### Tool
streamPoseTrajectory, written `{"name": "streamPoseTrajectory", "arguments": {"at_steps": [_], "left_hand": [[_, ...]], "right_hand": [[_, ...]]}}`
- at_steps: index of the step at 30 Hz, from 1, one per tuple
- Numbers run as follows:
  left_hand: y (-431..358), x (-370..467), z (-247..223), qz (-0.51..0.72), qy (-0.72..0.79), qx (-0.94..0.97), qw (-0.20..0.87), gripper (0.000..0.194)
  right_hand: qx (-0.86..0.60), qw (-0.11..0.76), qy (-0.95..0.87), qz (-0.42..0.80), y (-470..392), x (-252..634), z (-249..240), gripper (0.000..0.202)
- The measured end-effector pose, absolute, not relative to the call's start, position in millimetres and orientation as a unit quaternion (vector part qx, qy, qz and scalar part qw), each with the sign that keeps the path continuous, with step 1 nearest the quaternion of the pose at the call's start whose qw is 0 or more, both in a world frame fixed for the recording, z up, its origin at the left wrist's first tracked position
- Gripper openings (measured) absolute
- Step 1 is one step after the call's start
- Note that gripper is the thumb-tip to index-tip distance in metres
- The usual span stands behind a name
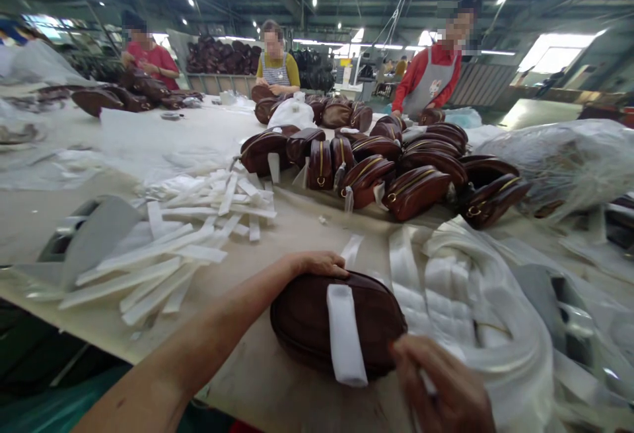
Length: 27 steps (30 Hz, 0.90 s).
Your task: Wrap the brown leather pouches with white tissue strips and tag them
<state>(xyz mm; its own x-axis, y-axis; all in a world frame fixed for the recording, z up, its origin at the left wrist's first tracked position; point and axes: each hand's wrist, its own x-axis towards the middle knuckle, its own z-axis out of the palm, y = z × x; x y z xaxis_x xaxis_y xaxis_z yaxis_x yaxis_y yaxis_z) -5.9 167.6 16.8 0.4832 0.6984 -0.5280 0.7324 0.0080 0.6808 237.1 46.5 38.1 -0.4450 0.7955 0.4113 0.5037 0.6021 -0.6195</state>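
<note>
Along the top edge of the dark bag (297,317), at the lower middle of the frame, the left hand (321,263) is closed on the rim, its fingers bent over it just left of the white strip (345,334). Beside the bag's right end, the right hand (440,380) is blurred, its fingers bent; whether it touches the bag or pinches something, I cannot tell. The bag's long axis runs left to right, dipping a little rightward, while the strip crosses it the short way, from near the top edge to the lower edge. So the bag lies below the left hand's grip and to the left of the right hand, which is nearer its right end; the left is nearer the strip's upper end. Outward from there, the table (247,360) shows bare to the left of the bag, under the left forearm (198,340), with its edge slanting across the lower left. A heap of loose strips (163,268) fills the left of the frame. On the right, a white roll (525,347) crowds in close, leaving little room on that side. Finished-looking bags (421,189) stand in rows at upper centre and right, apart from the hands.
</note>
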Motion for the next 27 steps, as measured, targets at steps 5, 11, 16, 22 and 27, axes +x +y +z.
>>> {"name": "streamPoseTrajectory", "arguments": {"at_steps": [5, 11, 16, 22, 27], "left_hand": [[164, -5, 20, -0.008, 0.52, 0.707, 0.48, 0.025], [166, -8, 17, 0.009, 0.531, 0.703, 0.473, 0.023], [166, -14, 18, 0.024, 0.53, 0.683, 0.503, 0.014], [167, -21, 10, 0.073, 0.538, 0.665, 0.513, 0.018], [169, -20, 3, 0.129, 0.517, 0.661, 0.528, 0.025]], "right_hand": [[-0.578, 0.207, -0.701, 0.362, 178, 196, 32, 0.033], [-0.542, 0.173, -0.663, 0.487, 224, 137, -4, 0.033], [-0.473, 0.251, -0.641, 0.55, 213, 133, 9, 0.035], [-0.415, 0.286, -0.639, 0.581, 195, 139, 26, 0.029], [-0.372, 0.283, -0.648, 0.601, 176, 147, 40, 0.024]]}}
